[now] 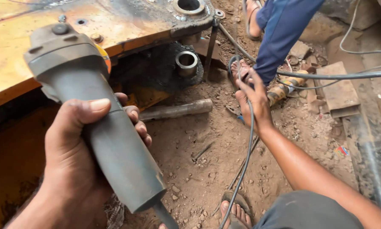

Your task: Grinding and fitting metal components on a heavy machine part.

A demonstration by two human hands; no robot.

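Note:
My left hand (78, 159) is wrapped around the grey body of an angle grinder (93, 114), its head pointing up toward an orange-yellow steel plate (12, 46). Farther right, my right hand (254, 104) grips the grinder's thin grey power cable (246, 152), which runs down past my sandalled foot (236, 210). A steel pin (177, 110) lies on the dirt between the hands.
Another person's blue trouser leg (279, 34) and sandalled feet stand at the top right. A metal bushing (186, 62) sits under the plate's edge. Steel offcuts (336, 89), hoses and cables (347, 75) crowd the right side. The ground is loose brown dirt (194, 169).

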